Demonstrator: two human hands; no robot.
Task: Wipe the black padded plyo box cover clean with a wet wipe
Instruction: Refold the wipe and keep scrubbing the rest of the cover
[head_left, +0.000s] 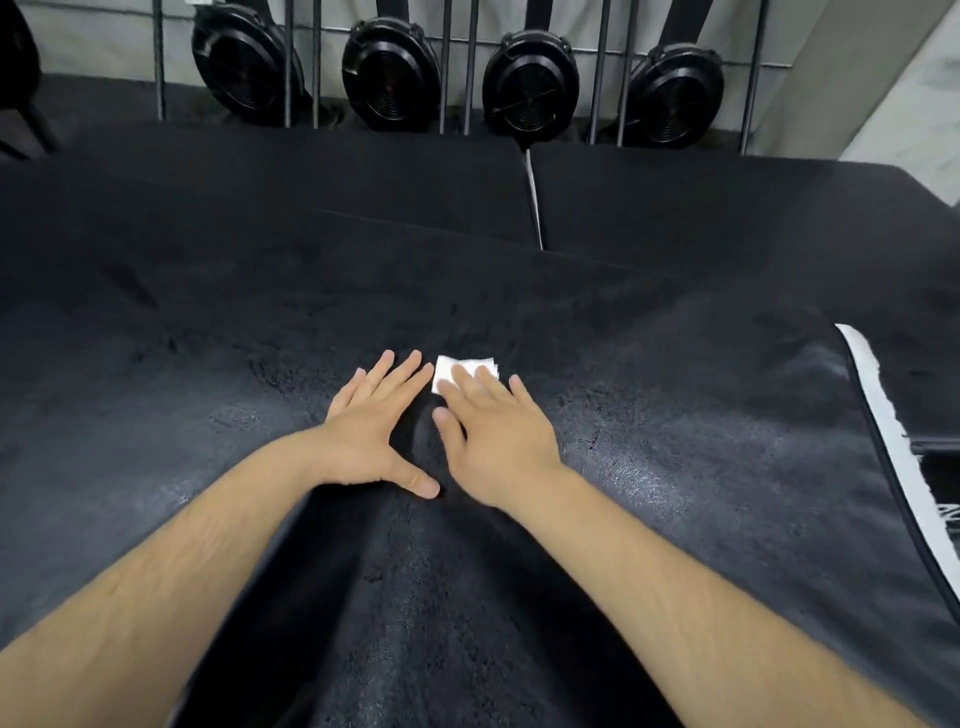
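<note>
The black padded plyo box cover (675, 467) fills the lower and middle view, its worn surface shiny in patches. A small folded white wet wipe (451, 370) lies on it near the centre. My right hand (488, 431) lies flat with straight fingers pressing on the wipe, which shows beyond the fingertips. My left hand (376, 426) rests flat on the cover just left of it, fingers spread and thumb stretched out, holding nothing.
A white stripe (893, 441) runs along the cover's right edge. Two more black padded boxes (363, 176) stand behind, with a gap between them. Several black rowing-machine fan housings (530, 83) and metal bars line the back wall.
</note>
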